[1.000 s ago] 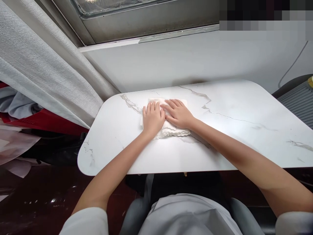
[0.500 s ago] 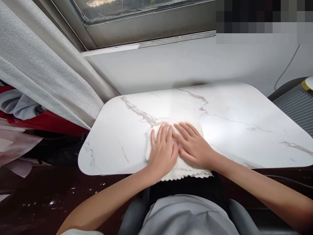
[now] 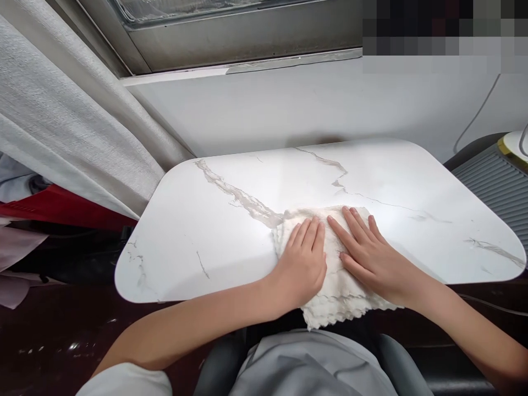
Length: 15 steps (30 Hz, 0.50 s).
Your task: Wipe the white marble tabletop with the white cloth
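A white cloth (image 3: 336, 289) with a scalloped edge lies on the white marble-patterned tabletop (image 3: 231, 242), its near edge hanging over the table's front. My left hand (image 3: 303, 264) rests flat on the cloth's left part, fingers stretched forward and lying close together. Flat on the right part of the same cloth is my right hand (image 3: 369, 253), its fingers spread. A strip of cloth shows between the two hands. The cloth's underside is hidden.
A light curtain (image 3: 61, 93) hangs at the left, beside a red container (image 3: 70, 206). Behind the table are a white wall (image 3: 264, 104) and a window frame (image 3: 247, 47). A ribbed grey object (image 3: 495, 181) with a white top stands at the right, near a cable (image 3: 476, 118).
Both hands have slid to the right with the cloth under them. They are farther apart now, and more of the cloth shows between them. The view has shifted slightly.
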Tool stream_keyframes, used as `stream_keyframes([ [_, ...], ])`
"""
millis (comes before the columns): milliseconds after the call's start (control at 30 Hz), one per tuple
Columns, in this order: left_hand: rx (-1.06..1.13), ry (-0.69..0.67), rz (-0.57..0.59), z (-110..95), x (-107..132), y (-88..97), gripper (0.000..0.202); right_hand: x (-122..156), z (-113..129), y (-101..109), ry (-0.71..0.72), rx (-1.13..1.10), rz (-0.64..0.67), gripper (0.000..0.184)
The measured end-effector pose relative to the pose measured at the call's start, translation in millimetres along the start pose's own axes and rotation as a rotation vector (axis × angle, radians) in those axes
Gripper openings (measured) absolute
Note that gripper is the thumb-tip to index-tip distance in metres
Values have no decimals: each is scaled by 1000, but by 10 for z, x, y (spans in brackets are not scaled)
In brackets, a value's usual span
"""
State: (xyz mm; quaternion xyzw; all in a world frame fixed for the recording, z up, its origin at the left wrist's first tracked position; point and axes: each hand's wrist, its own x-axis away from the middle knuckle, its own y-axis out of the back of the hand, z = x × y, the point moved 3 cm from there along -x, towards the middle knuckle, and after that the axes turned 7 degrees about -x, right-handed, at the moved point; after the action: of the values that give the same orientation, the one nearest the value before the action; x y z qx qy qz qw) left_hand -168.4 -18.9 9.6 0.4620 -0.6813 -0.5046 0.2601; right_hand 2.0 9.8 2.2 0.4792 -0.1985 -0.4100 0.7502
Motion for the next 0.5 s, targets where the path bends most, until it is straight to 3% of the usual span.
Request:
stream_keyframes([
  [133, -124, 12, -1, 227, -256, 28, 58, -287, -84, -62, -109, 53, -53, 66],
  [267, -214, 109, -49, 575, -644, 106, 56, -831, -194, -77, -164, 130, -109, 61],
  [500, -278, 144, -80, 1192, -1313, 219, 52, -1773, -482, -42, -190, 106, -204, 53],
])
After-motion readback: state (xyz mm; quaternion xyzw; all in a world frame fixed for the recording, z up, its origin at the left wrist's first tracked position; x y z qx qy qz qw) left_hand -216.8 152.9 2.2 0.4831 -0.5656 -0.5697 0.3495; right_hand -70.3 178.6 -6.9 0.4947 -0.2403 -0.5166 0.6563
